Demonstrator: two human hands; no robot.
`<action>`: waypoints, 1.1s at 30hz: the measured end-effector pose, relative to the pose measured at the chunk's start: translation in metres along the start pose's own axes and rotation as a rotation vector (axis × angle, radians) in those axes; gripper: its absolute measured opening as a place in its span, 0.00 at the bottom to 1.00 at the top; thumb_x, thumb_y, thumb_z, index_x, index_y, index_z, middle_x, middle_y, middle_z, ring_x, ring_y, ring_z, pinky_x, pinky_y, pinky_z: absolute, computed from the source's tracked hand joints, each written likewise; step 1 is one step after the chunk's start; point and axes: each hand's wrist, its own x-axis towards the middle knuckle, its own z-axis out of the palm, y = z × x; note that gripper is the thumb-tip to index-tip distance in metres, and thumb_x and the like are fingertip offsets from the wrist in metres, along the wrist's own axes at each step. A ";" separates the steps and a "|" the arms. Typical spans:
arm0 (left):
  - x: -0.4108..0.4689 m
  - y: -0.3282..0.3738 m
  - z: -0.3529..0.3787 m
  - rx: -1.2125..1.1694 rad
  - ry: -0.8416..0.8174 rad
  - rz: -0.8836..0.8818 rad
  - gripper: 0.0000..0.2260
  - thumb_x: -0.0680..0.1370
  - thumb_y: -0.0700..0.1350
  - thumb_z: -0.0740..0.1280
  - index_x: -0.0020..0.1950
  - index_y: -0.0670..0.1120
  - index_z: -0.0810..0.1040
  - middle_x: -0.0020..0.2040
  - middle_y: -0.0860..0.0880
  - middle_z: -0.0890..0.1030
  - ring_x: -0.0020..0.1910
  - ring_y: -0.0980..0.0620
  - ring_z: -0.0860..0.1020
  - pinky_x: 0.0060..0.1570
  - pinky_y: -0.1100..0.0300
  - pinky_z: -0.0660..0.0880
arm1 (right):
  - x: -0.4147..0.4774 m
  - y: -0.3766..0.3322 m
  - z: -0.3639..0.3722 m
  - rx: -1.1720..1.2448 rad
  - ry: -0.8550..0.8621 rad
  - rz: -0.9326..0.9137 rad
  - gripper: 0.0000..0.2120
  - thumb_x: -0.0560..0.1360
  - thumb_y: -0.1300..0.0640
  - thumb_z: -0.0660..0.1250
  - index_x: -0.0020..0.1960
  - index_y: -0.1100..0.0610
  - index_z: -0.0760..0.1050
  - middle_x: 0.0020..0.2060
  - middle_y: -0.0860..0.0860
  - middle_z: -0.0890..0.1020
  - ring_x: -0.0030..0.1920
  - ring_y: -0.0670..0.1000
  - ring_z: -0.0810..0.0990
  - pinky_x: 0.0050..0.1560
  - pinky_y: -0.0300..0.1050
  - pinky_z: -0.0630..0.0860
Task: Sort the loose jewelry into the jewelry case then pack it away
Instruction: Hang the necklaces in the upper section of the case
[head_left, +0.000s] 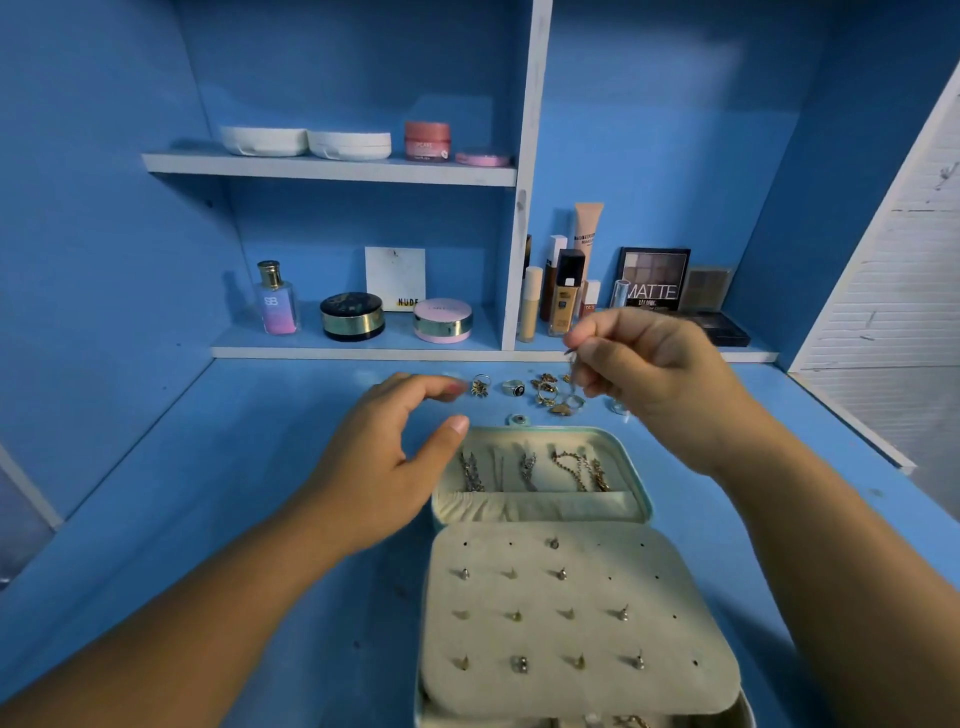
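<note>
An open light-green jewelry case (644, 499) lies on the blue desk. Its lid holds several chains (524, 470) above a pocket. A cream earring panel (571, 691) in front carries several studs. Loose rings (545, 392) lie in a row behind the case. My right hand (649, 374) is raised above the rings and pinches a thin silver piece (571, 366) that dangles from its fingertips. My left hand (395, 457) hovers at the case's left corner, fingers relaxed and spread, holding nothing.
Shelves behind the desk hold a perfume bottle (278, 299), round compacts (353, 317), foundation bottles (563, 299) and eyeshadow palettes (654, 280). White containers and a pink jar (427, 140) sit on the upper shelf. A white slatted panel (904, 291) stands at right.
</note>
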 end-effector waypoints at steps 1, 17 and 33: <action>-0.002 0.003 0.001 -0.015 -0.029 0.022 0.14 0.74 0.60 0.61 0.59 0.61 0.75 0.58 0.63 0.77 0.63 0.65 0.72 0.61 0.74 0.65 | -0.001 0.001 0.007 0.020 -0.052 -0.005 0.08 0.78 0.65 0.61 0.46 0.58 0.77 0.31 0.50 0.78 0.34 0.46 0.76 0.40 0.39 0.75; -0.008 0.024 0.008 -0.326 -0.191 -0.047 0.08 0.77 0.50 0.66 0.52 0.51 0.82 0.53 0.62 0.82 0.57 0.63 0.78 0.55 0.73 0.69 | -0.004 0.002 0.031 0.245 0.004 -0.065 0.09 0.78 0.66 0.61 0.43 0.56 0.77 0.28 0.47 0.74 0.29 0.45 0.70 0.30 0.36 0.67; 0.005 0.017 -0.001 -0.574 0.083 -0.215 0.07 0.79 0.40 0.63 0.46 0.48 0.80 0.31 0.53 0.81 0.36 0.57 0.79 0.47 0.64 0.79 | 0.002 0.036 0.007 -0.482 -0.111 0.121 0.09 0.75 0.65 0.63 0.42 0.53 0.77 0.28 0.47 0.75 0.26 0.45 0.69 0.28 0.36 0.68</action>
